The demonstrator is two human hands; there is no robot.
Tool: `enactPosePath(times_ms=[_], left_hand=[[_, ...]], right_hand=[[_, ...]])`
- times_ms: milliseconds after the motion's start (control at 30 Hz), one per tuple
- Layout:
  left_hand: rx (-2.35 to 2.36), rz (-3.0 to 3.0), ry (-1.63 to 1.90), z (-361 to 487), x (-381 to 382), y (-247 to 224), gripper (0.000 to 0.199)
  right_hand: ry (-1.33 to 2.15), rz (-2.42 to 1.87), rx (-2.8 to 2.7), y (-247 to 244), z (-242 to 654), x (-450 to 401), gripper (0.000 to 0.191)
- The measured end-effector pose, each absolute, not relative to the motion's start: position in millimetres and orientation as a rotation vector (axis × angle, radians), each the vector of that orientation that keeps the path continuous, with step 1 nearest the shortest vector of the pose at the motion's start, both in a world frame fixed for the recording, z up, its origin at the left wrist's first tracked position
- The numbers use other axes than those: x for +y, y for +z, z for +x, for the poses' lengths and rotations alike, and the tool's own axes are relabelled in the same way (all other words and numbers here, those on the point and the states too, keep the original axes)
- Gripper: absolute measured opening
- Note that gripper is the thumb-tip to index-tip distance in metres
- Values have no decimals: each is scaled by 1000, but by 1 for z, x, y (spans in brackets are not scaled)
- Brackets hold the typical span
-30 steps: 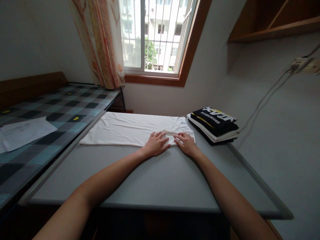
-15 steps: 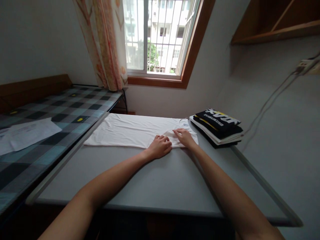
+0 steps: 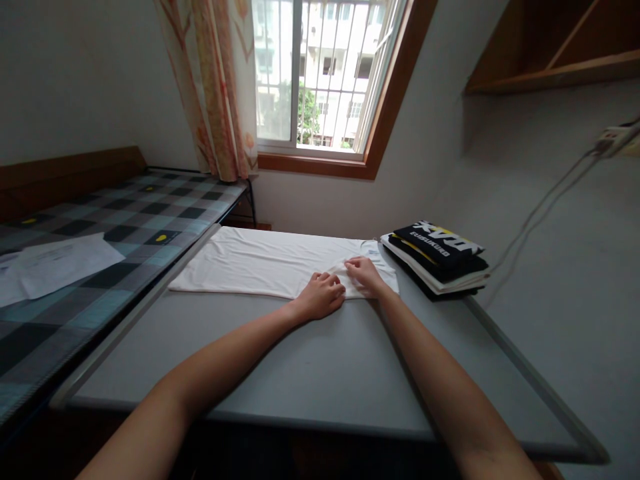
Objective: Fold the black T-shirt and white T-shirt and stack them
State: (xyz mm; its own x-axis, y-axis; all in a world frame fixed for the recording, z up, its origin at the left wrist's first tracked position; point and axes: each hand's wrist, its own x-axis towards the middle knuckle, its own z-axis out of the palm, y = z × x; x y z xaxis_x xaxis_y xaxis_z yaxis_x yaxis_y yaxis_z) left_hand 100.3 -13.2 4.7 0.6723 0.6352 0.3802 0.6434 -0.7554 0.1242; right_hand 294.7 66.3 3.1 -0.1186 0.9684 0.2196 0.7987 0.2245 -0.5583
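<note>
White shirt (image 3: 260, 261) flat on table (image 3: 300, 360), beside folded stack (image 3: 437, 257). Left hand (image 3: 320, 295) curled on near edge; right hand (image 3: 364, 275) pinching raised fold, grip partly hidden. Possible risk: uneven pull from pinch, causing new wrinkles or skewed layers.

White garment (image 3: 250, 260) lies flat on the grey bench (image 3: 300, 373), lightly creased, its long side running left to right. Left hand (image 3: 321, 295) rests at its near edge, fingers curled; whether cloth is pinched cannot be confirmed. Right hand (image 3: 365, 275), just beside it, has its fingertips drawn together on the fabric. Folded stack (image 3: 435, 260), black and white, stands near the garment's right end, lettered piece uppermost. Papers (image 3: 65, 263) lie on the checked bed (image 3: 105, 223) at left. Curtain (image 3: 215, 93) hangs beside the barred window (image 3: 325, 80).
</note>
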Motion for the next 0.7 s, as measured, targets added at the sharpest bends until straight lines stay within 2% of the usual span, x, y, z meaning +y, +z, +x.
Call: enactPosePath(times_ms=[167, 267, 367, 467, 700], left_hand=[[-1085, -2841, -656, 101, -13, 3, 27], [-1077, -2838, -676, 101, -13, 4, 28], [-1085, -2817, -667, 100, -14, 5, 29], [-1115, -2768, -634, 100, -16, 6, 32], [-1199, -2717, -614, 100, -16, 6, 36]], right_hand=[[275, -1731, -1920, 4, 294, 58, 41], [185, -1732, -1894, 7, 296, 46, 32], [333, -1610, -1968, 12, 299, 32, 23], [536, -1507, -2091, 17, 305, 21, 22], [444, -1612, -2080, 31, 335, 4, 23]])
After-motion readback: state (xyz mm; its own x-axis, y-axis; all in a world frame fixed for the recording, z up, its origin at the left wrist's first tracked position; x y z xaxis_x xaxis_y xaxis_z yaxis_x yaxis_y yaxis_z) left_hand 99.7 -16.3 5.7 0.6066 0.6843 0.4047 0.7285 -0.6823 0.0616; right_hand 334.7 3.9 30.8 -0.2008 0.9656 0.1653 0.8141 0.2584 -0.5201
